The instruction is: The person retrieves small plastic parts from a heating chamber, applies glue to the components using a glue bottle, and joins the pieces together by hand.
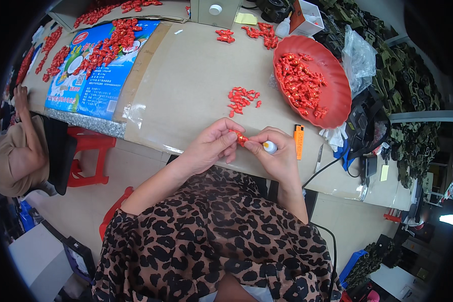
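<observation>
Red piece [240, 137] pinched between two hands above the table edge

Both hands meet over the near edge of the table [186, 70]. The left hand [210, 142] grips the red piece between thumb and fingers, its other fingers curled. The right hand [281, 150] has thumb and forefinger at the piece's other end and closes around a white bottle [270, 147] with a yellow tip; most of the bottle is hidden. Whether the tip touches anything cannot be told.

Just beyond the hands lies a small cluster of red parts [242, 99]. To the right of it, a red bowl [341, 83] with a scalloped rim, tilted toward the person, holds a heap of similar pieces. An orange lighter [298, 143] lies just beside the right hand, and a knife [319, 157] farther right. At the far left, more red pieces [108, 48] are spread over blue cardboard [98, 98]. Beside that end of the table sits another person [22, 158], near a red stool [98, 146].
</observation>
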The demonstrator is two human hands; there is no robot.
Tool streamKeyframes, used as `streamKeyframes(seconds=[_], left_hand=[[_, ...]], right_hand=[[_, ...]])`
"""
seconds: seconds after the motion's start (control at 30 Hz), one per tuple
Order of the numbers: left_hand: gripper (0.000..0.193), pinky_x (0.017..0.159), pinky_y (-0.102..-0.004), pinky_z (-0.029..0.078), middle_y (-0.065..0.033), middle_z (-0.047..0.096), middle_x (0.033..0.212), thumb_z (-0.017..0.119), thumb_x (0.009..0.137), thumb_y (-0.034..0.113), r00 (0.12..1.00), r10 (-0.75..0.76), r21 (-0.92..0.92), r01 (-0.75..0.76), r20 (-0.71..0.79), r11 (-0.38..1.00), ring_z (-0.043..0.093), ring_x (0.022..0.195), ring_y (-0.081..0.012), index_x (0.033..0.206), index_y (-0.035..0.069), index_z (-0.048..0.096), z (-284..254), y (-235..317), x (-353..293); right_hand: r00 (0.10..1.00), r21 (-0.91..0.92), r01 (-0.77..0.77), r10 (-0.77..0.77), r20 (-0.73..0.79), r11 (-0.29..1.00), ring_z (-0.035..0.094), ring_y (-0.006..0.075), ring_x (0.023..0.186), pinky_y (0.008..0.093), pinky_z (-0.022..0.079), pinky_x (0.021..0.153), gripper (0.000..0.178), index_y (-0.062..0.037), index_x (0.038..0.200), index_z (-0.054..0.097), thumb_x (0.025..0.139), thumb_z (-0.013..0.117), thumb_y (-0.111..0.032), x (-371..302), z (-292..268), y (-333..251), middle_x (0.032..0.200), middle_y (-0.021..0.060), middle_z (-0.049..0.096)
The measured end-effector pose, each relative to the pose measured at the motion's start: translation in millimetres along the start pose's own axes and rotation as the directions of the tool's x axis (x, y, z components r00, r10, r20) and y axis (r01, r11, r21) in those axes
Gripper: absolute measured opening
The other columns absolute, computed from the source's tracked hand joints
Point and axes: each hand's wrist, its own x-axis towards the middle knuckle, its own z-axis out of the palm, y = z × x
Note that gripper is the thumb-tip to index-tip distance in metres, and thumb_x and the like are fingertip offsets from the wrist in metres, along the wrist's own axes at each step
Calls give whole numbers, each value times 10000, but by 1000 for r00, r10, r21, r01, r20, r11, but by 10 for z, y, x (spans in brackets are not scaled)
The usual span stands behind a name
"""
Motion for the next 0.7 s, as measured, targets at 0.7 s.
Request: streamKeyframes(seconds=[0.7], left_hand=[[273,521,-225,405,-9,423,666,379,892,131,994,28,152,-11,-110,988,387,571,-72,1107,-14,462,40,6,-11]], right_hand=[[998,365,-25,47,-52,931,530,104,652,211,411,592,57,0,753,610,700,630,0,5,140,129,719,57,576]])
